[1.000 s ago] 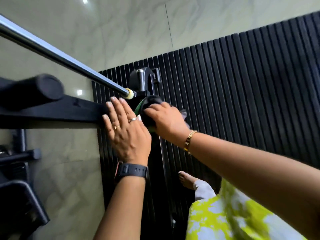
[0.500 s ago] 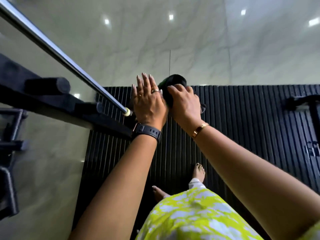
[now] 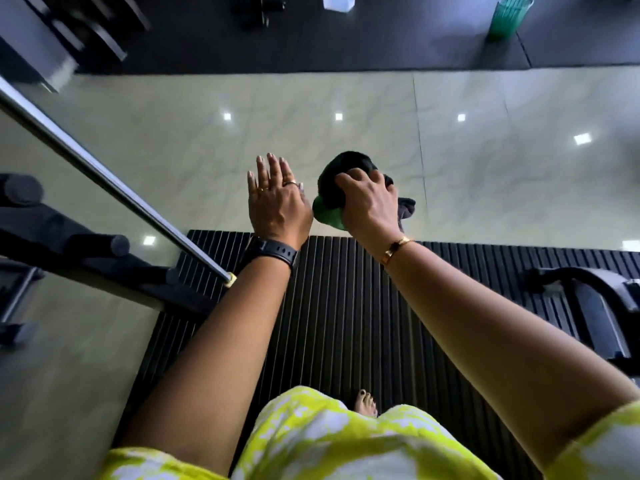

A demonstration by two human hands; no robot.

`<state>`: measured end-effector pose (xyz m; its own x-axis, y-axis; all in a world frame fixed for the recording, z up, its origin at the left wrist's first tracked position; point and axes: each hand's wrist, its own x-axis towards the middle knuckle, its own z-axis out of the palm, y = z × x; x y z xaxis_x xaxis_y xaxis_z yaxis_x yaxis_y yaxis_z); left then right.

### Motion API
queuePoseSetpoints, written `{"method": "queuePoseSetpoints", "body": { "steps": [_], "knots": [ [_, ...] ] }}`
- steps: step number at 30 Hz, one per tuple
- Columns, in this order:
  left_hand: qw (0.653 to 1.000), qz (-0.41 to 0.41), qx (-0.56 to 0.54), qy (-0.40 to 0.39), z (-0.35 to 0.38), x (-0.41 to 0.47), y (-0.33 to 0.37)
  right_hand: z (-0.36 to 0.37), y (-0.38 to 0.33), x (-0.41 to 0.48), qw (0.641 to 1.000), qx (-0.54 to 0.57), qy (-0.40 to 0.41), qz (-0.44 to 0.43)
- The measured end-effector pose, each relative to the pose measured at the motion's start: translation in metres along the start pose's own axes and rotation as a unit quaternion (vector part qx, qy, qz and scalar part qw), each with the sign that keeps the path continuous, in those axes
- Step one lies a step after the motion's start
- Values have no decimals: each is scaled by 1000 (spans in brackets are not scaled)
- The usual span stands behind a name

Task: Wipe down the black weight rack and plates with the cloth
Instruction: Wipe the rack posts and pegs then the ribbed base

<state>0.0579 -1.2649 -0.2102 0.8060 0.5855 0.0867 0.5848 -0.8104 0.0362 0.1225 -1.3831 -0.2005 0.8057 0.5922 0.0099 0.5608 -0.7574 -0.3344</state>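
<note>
My right hand (image 3: pixel 370 206) grips a bunched black and green cloth (image 3: pixel 334 199), held in the air above the pale floor. Just left of it, my left hand (image 3: pixel 277 202) is raised with straight fingers and holds nothing. The black weight rack (image 3: pixel 79 244) with its round pegs runs along the left side. A steel bar (image 3: pixel 114 188) slants across it and ends at a yellowish tip (image 3: pixel 231 278) beside my left forearm. Both hands are apart from the rack. Black plates (image 3: pixel 104 32) show blurred at the top left.
A ribbed black mat (image 3: pixel 346 306) lies under my feet. A black machine frame (image 3: pixel 588 306) stands at the right edge. A green bin (image 3: pixel 507 15) and a white container (image 3: pixel 338 1) stand on the dark mat at the far side. Glossy pale tiles fill the middle.
The view has tilted up, showing far floor and equipment. Both hands have come off the black fitting at the bar's end and now hang in the air, the right one still gripping the cloth.
</note>
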Motion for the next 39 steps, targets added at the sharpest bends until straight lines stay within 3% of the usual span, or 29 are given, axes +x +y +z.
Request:
{"method": "queuePoseSetpoints", "body": {
  "steps": [15, 27, 35, 39],
  "knots": [
    [999, -34, -3, -1, 12, 107, -11, -13, -10, 127, 996, 6, -43, -80],
    [993, -110, 29, 18, -11, 221, -46, -37, -55, 266, 982, 17, -18, -186],
    [974, -216, 58, 45, -29, 244, -73, -33, -99, 321, 951, 46, -48, -303],
    [952, -289, 79, 64, -46, 239, -79, -39, -125, 342, 911, 64, -72, -401]
  ]
}}
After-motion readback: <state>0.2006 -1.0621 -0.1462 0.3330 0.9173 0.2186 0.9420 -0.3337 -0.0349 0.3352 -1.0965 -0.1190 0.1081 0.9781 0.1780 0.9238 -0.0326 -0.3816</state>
